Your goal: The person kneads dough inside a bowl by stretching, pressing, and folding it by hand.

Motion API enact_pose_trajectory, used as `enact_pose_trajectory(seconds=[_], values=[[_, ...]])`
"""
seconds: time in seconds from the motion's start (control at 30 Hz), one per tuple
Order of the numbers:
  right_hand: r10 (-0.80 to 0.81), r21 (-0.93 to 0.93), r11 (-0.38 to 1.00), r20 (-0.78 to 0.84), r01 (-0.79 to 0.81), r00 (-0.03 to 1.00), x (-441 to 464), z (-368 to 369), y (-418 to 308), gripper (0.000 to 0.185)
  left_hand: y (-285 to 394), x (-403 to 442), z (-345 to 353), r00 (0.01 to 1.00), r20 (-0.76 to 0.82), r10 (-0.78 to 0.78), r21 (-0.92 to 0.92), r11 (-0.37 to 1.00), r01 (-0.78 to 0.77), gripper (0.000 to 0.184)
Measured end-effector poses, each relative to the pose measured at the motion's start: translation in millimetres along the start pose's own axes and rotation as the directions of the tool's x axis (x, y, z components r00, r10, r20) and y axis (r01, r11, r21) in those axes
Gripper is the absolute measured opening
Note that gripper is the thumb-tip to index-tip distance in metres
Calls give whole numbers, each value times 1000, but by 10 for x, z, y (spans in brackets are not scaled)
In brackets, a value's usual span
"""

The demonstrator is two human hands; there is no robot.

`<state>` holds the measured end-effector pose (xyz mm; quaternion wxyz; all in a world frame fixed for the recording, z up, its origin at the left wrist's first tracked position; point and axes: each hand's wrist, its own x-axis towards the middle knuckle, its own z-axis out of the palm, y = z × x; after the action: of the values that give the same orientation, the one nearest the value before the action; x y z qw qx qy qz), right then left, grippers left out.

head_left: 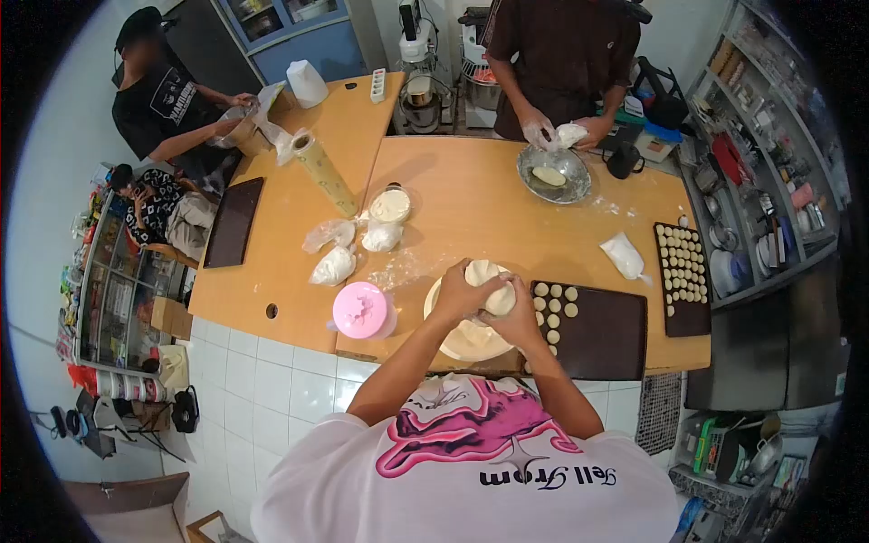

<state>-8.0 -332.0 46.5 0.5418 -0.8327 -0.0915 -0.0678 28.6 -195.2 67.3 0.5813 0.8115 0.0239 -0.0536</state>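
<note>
A pale lump of dough [489, 290] is held between my two hands over a round cream-coloured bowl [462, 344]. My left hand [466, 292] wraps its left side, fingers curled over the top. On the other side, my right hand [514, 317] presses against the lower right of the lump. More pale dough or flour lies in the bowl beneath. Right beside the bowl is a dark baking tray [602, 335] with small round dough pieces [554, 320] along its left part. A pink lidded container [364, 310] stands to the left of the bowl.
Flour bags [335, 266], a flour tub [390, 205] and a plastic roll [324, 174] lie left. Across the table [453, 172], a co-worker handles dough over a metal bowl [554, 174]. A white bag [625, 256] and filled tray [685, 321] are right. Two other people are left.
</note>
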Motion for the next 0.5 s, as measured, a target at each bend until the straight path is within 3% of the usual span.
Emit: enact_pose_trajectory(seconds=[0.03, 0.1, 0.23, 0.27, 0.33, 0.5], values=[[109, 274, 953, 81, -127, 991, 5, -26, 28, 74, -41, 35, 6, 996, -74, 52, 36, 998, -49, 51], [231, 691, 609, 316, -390, 920, 17, -93, 65, 75, -70, 107, -77, 999, -2, 51, -148, 988, -51, 48], [206, 831, 158, 501, -534, 841, 103, -321, 198, 63, 221, -15, -216, 999, 45, 3, -536, 844, 21, 32], [219, 807, 314, 452, -501, 865, 113, -238, 267, 69, 199, -14, -210, 997, 63, 31, -549, 836, 8, 27], [118, 792, 314, 514, -523, 850, 63, -188, 130, 71, 137, -8, -149, 990, 107, 93, -576, 817, -15, 17], [11, 727, 300, 644, -617, 765, 35, -184, 45, 73, 23, -2, -3, 985, -25, 169, -394, 904, -165, 26]])
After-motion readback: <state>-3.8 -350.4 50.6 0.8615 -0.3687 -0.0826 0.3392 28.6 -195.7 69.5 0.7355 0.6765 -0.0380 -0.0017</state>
